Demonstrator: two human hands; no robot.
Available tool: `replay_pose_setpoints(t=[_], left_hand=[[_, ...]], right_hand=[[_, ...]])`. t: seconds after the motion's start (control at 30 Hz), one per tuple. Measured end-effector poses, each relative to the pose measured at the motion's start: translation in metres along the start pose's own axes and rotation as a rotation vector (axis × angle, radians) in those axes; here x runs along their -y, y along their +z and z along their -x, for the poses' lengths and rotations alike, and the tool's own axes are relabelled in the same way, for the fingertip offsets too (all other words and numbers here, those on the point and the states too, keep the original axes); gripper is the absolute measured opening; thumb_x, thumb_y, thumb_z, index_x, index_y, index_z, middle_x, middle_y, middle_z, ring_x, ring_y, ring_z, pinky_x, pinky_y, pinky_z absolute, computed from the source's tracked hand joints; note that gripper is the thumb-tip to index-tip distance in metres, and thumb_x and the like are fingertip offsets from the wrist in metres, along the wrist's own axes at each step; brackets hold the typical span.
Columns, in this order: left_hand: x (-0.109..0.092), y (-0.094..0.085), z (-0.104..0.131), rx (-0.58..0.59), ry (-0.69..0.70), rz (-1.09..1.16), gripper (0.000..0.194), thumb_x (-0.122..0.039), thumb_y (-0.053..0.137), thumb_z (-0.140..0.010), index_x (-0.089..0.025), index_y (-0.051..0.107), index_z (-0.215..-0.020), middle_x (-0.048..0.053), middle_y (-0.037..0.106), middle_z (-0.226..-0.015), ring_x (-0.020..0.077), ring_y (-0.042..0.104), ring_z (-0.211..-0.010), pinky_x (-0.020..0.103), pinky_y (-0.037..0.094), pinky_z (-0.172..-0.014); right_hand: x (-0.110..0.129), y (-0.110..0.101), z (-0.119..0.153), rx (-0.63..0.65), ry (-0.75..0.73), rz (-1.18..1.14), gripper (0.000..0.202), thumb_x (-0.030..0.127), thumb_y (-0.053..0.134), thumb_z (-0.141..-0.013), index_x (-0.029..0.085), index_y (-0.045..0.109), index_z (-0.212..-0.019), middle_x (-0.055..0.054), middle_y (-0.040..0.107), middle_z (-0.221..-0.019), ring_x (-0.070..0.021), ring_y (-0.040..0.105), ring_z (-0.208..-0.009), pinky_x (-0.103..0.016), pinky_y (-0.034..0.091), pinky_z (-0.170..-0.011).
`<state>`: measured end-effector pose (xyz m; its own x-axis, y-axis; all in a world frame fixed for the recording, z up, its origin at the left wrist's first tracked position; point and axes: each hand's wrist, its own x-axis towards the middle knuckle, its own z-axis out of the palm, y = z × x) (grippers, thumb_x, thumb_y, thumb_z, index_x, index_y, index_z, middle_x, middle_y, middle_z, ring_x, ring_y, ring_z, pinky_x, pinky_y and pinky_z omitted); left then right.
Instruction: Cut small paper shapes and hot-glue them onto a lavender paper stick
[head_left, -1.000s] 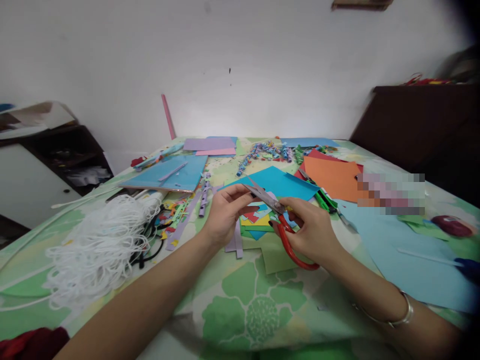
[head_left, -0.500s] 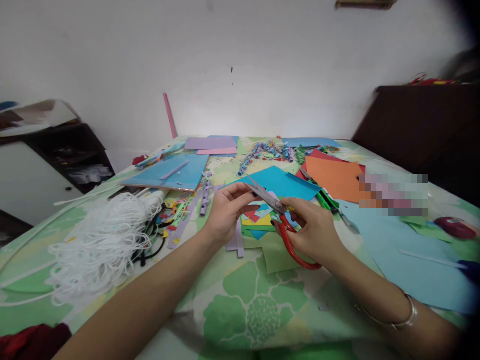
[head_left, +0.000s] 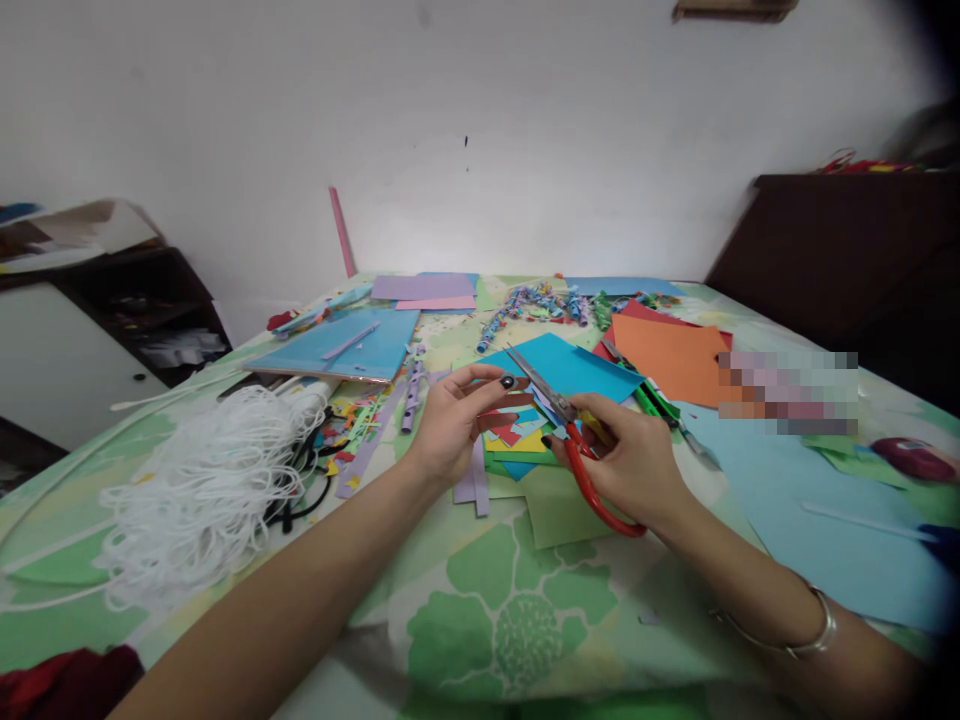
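Note:
My right hand [head_left: 634,455] is wrapped round a pair of scissors [head_left: 574,425] with red handles. Their metal blades point up and to the left, over the paper pieces. Just left of the blades, my left hand [head_left: 454,425] has thumb and forefinger pressed together, the other fingers slightly curled. Whatever may be in that pinch is too small to make out. Under the hands lie small paper cuttings [head_left: 517,435] in red, yellow, green and blue. A bright blue sheet [head_left: 559,365] lies just beyond the blades.
A heap of white cord [head_left: 202,500] lies at the left, before a blue pack [head_left: 341,345]. Punched purple strips [head_left: 411,395] lie near my left hand. Orange paper [head_left: 664,355], a green cutter [head_left: 652,400] and a light blue sheet [head_left: 817,540] are on the right. Curled paper coils [head_left: 536,300] lie farther back.
The scissors have drawn a little to the right, so their blades no longer cross my left fingertips. The left thumbnail now shows. My left hand has stayed nearly in place.

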<state>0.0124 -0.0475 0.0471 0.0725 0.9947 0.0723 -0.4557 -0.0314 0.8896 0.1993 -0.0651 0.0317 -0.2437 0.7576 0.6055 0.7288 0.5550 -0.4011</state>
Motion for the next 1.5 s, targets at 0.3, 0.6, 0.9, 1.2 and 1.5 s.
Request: replay_pose_setpoints(t=[0.3,0.6,0.9,1.2,1.5], left_hand=[[0.0037,-0.0002,-0.0007,0.033,0.080,-0.090,0.027,-0.022,0.074,-0.065,-0.013,0.058,-0.085,0.004,0.072,-0.070,0.0204,0.071,-0.068,0.022,0.054,-0.054],[0.0045,-0.0005,-0.0001,0.017,0.179,-0.260,0.023,-0.023,0.070,-0.071,-0.014,0.055,-0.086,0.003,0.071,-0.069,0.0198,0.071,-0.065,0.023,0.054,-0.051],[0.0054,-0.0021,-0.0007,0.034,0.163,-0.301,0.021,-0.022,0.069,-0.070,-0.015,0.056,-0.085,0.004,0.072,-0.070,0.0194,0.070,-0.063,0.022,0.052,-0.049],[0.0056,-0.0020,-0.0007,0.046,0.165,-0.311,0.020,-0.021,0.068,-0.070,-0.015,0.056,-0.086,0.004,0.072,-0.071,0.0191,0.070,-0.063,0.022,0.050,-0.049],[0.0046,-0.0018,-0.0008,0.047,0.182,-0.303,0.027,-0.021,0.069,-0.070,-0.015,0.053,-0.091,0.003,0.072,-0.069,0.0190,0.070,-0.063,0.021,0.050,-0.048]], right_hand=[[-0.0002,0.0005,0.0009,0.071,0.014,0.040,0.035,0.035,0.067,-0.073,0.018,0.061,-0.103,-0.002,0.065,-0.074,-0.0150,0.053,-0.060,-0.025,0.035,-0.055],[-0.0003,0.0004,-0.0004,0.124,0.041,0.041,0.035,0.036,0.068,-0.072,0.020,0.060,-0.102,-0.001,0.064,-0.080,-0.0151,0.054,-0.064,-0.025,0.035,-0.056],[0.0002,-0.0005,-0.0015,0.121,0.030,0.050,0.035,0.038,0.068,-0.071,0.019,0.061,-0.100,-0.002,0.063,-0.077,-0.0156,0.052,-0.063,-0.026,0.034,-0.056],[-0.0015,0.0004,-0.0006,0.130,0.025,0.023,0.036,0.040,0.066,-0.073,0.019,0.062,-0.102,-0.004,0.064,-0.078,-0.0167,0.054,-0.064,-0.026,0.035,-0.056],[-0.0032,0.0007,-0.0009,0.127,0.016,0.024,0.032,0.036,0.065,-0.074,0.018,0.063,-0.101,-0.002,0.061,-0.072,-0.0152,0.050,-0.059,-0.026,0.033,-0.054]])
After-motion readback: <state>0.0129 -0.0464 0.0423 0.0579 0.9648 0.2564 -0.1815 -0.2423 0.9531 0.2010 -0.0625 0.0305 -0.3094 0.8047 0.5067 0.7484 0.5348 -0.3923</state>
